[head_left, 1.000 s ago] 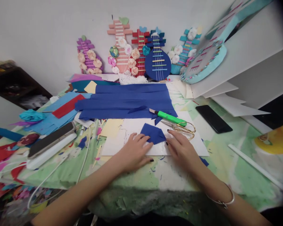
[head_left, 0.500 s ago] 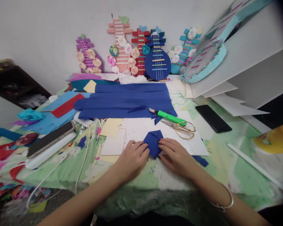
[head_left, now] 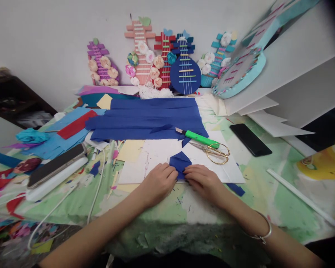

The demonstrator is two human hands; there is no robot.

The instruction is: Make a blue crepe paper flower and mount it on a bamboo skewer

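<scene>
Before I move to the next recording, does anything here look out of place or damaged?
The green knife lies unheld with its blade exposed, beside the gold-handled scissors, which looks careless. Paper scraps litter the tablecloth, probably cutting leftovers. I see no spill or breakage.

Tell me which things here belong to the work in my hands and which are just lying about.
Likely part of the work:
small blue piece, between left hand and right hand
white board below it
blue strips, gold-handled scissors, green cutter, all close by

Apparently just lying about:
black phone on the right
white stick
red strip
</scene>
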